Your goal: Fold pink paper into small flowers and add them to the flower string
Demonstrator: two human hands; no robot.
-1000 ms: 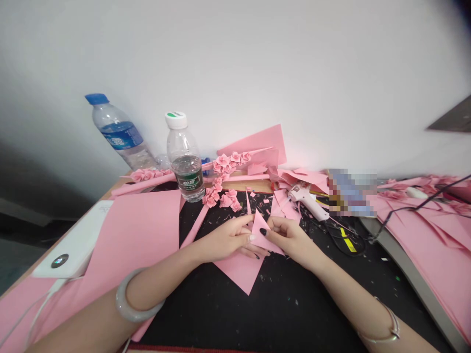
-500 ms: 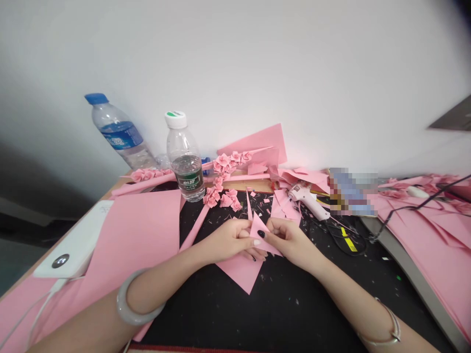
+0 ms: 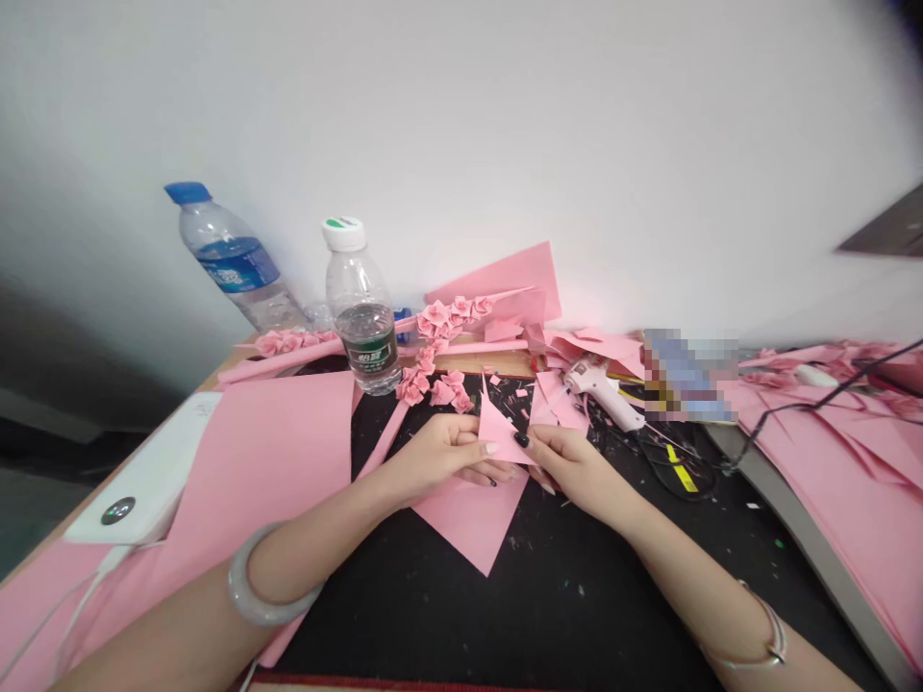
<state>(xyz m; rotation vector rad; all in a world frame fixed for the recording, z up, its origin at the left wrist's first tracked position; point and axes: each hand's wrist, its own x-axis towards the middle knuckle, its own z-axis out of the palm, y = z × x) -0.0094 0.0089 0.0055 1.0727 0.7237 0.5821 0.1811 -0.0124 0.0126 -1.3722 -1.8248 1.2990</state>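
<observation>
A small pink piece of paper (image 3: 501, 432) with a pointed top is held up between both hands over the black mat (image 3: 461, 625). My left hand (image 3: 451, 452) pinches its left edge, thumb on the front face. The right corner is gripped between the thumb and fingers of my right hand (image 3: 566, 461). Just under the hands lies a pink paper square (image 3: 480, 529), one corner pointing toward me; its upper part is hidden by the fingers. Beyond them, folded pink paper flowers (image 3: 433, 375) are fixed along a rolled pink paper stem (image 3: 386, 442).
Two water bottles, one with a white cap (image 3: 361, 327) and one with a blue cap (image 3: 237, 259), stand at the back left. A white power bank (image 3: 137, 490) rests on large pink sheets (image 3: 274, 452). A glue gun (image 3: 606, 394) and paper scraps lie behind the right hand.
The paper piece has turned and spread wider between my hands. My right hand has shifted slightly from the front of the paper to its right corner.
</observation>
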